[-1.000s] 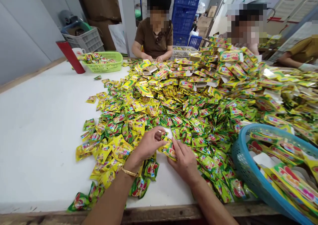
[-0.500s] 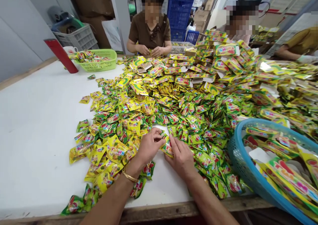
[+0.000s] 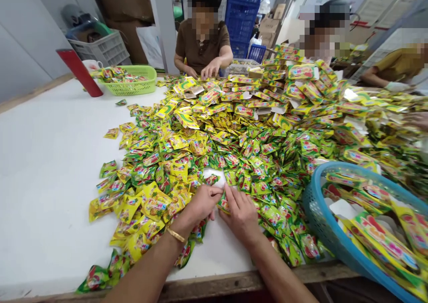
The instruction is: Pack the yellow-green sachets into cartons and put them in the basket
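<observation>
Two-handed, should next steady a box (image 3: 223, 203) at six o'clock, seemingly being packed, pinched in right grip (image 3: 242, 211), can't tell in left grip (image 3: 201, 204).

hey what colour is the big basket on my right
The basket is blue; it shows best in the head view.

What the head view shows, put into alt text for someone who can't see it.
A person's right hand holds a partly hidden printed pack, the left hand at its end, over a white table. Yellow and green packets lie heaped around them; a blue basket of printed boxes is at the right, and a co-worker is across the table.
</observation>
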Motion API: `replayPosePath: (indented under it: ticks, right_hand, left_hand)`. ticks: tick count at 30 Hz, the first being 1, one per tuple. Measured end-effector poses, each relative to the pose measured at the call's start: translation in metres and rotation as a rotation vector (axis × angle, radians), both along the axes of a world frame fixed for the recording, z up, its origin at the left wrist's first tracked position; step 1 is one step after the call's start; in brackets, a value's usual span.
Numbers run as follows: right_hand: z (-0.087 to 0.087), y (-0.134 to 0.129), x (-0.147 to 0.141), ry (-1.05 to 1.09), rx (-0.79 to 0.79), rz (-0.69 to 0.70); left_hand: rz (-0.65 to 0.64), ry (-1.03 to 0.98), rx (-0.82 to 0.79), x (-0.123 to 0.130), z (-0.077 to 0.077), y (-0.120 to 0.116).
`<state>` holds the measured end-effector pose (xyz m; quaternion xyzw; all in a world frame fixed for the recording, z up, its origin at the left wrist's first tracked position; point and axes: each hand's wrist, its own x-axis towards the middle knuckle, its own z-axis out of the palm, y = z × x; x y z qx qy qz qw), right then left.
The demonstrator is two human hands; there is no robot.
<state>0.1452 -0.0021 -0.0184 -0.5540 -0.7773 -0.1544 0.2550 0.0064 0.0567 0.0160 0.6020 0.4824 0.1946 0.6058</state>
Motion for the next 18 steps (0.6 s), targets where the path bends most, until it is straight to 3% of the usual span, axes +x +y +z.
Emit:
replayPosePath:
  ticks: [8,15,18]
  right_hand:
    - [0.003,0.003,-0.005,0.049,0.02,-0.012]
    - [0.003,0.004,-0.006,0.015,0.029,-0.044]
    - [0.006,0.005,-0.008,0.016,0.035,-0.059]
  left_hand:
    - [-0.054,-0.028,-0.133,-0.004,0.022,-0.005]
    - [-0.129,0.05,-0.089,0.004,0.012,-0.008]
    - [-0.119,-0.001,-0.095,0.004,0.015,-0.011]
